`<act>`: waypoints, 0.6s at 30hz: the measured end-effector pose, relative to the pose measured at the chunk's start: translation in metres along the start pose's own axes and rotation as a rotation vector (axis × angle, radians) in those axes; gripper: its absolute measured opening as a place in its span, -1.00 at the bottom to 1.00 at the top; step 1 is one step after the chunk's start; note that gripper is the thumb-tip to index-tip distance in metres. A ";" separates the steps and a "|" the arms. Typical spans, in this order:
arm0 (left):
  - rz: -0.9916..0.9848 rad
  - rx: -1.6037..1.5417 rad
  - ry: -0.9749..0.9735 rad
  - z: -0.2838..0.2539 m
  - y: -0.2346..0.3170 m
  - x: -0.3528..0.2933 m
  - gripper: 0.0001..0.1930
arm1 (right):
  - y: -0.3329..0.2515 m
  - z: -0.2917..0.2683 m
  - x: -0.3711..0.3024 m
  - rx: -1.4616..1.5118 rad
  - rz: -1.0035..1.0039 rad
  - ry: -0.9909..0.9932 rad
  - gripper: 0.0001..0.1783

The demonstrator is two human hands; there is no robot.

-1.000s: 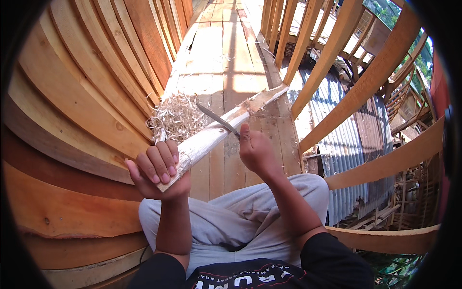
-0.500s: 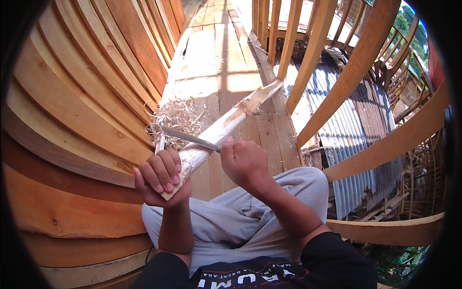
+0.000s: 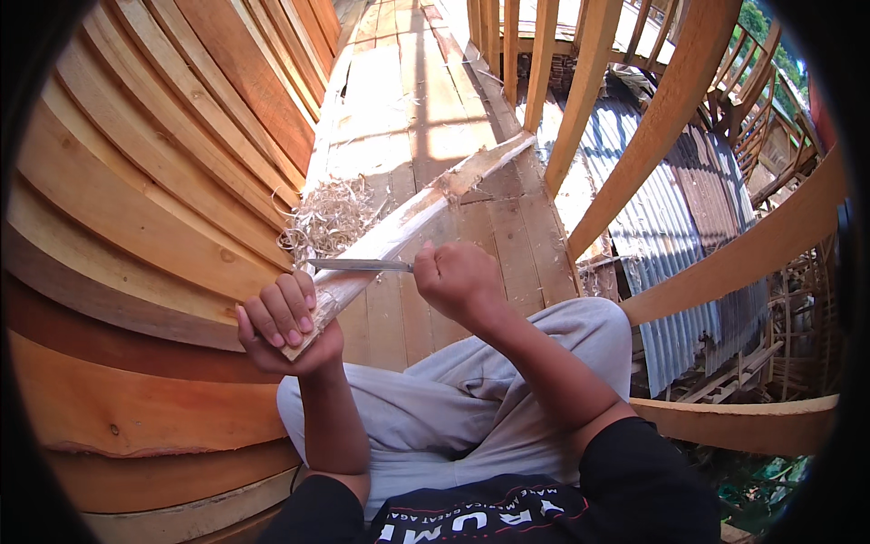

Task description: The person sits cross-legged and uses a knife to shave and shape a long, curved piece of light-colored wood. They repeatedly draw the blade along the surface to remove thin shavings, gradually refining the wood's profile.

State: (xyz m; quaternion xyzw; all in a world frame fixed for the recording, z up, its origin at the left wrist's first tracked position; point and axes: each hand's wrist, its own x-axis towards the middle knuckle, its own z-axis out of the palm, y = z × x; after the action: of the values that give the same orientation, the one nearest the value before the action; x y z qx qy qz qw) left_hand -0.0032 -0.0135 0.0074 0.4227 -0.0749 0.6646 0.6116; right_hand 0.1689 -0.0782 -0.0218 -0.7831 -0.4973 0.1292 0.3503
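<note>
A long pale strip of wood (image 3: 401,223) slants from my lap side up to the right, its far end by the railing posts. Its near end is gripped by my left hand (image 3: 288,319), fingers curled over the top. In my right hand (image 3: 458,283) is a knife, the fist wrapped round its handle, which is hidden. The knife's blade (image 3: 361,265) points left and lies across the wood strip, just beyond my left hand. Brown patches show on the far part of the strip; the near part is pared white.
Curly wood shavings (image 3: 331,218) are heaped beside the strip on the plank floor (image 3: 376,109). A wall of overlapping boards (image 3: 136,236) rises at left. Wooden railing posts (image 3: 625,154) stand at right, with a corrugated metal roof (image 3: 671,263) below them. My crossed legs (image 3: 544,363) are close underneath.
My left hand and the strip's near end have shifted slightly left and up. The blade has turned from a downward slant to nearly level across the wood.
</note>
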 end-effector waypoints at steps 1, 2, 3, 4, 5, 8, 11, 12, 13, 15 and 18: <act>-0.002 -0.005 0.018 -0.001 -0.001 0.001 -0.54 | 0.001 0.002 0.001 -0.011 0.009 0.002 -0.42; -0.004 -0.010 0.037 0.000 -0.002 0.003 -0.54 | 0.003 0.005 0.003 -0.016 -0.004 0.052 -0.41; -0.006 -0.016 0.055 0.000 -0.002 0.004 -0.54 | 0.007 0.009 0.005 -0.021 -0.017 0.103 -0.41; -0.010 -0.020 0.062 -0.002 -0.002 0.005 -0.54 | 0.007 0.011 0.006 -0.027 -0.036 0.152 -0.40; -0.006 -0.031 0.070 -0.005 -0.003 0.006 -0.54 | 0.005 0.012 0.005 -0.022 -0.033 0.147 -0.40; -0.003 -0.059 0.061 -0.015 0.000 0.007 -0.53 | -0.010 0.005 -0.002 -0.019 -0.009 0.094 -0.41; -0.023 -0.069 -0.020 -0.013 -0.001 0.005 -0.53 | -0.013 -0.003 -0.004 -0.017 0.021 0.066 -0.41; -0.021 -0.066 -0.050 -0.008 -0.004 0.005 -0.53 | 0.000 0.005 0.007 0.002 0.003 0.117 -0.41; -0.019 -0.059 -0.088 -0.005 -0.004 0.006 -0.53 | 0.002 0.006 0.014 0.029 -0.018 0.173 -0.41; -0.020 -0.064 -0.034 -0.012 -0.004 0.006 -0.53 | 0.002 0.009 0.010 0.011 0.047 0.066 -0.43; -0.030 -0.082 -0.033 -0.018 0.001 0.007 -0.52 | -0.023 0.008 -0.006 -0.052 0.030 -0.015 -0.42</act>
State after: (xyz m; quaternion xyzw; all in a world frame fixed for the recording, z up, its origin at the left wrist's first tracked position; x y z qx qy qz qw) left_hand -0.0120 0.0027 0.0005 0.4091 -0.1058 0.6448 0.6369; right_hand 0.1461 -0.0742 -0.0130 -0.7984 -0.4911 0.1274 0.3242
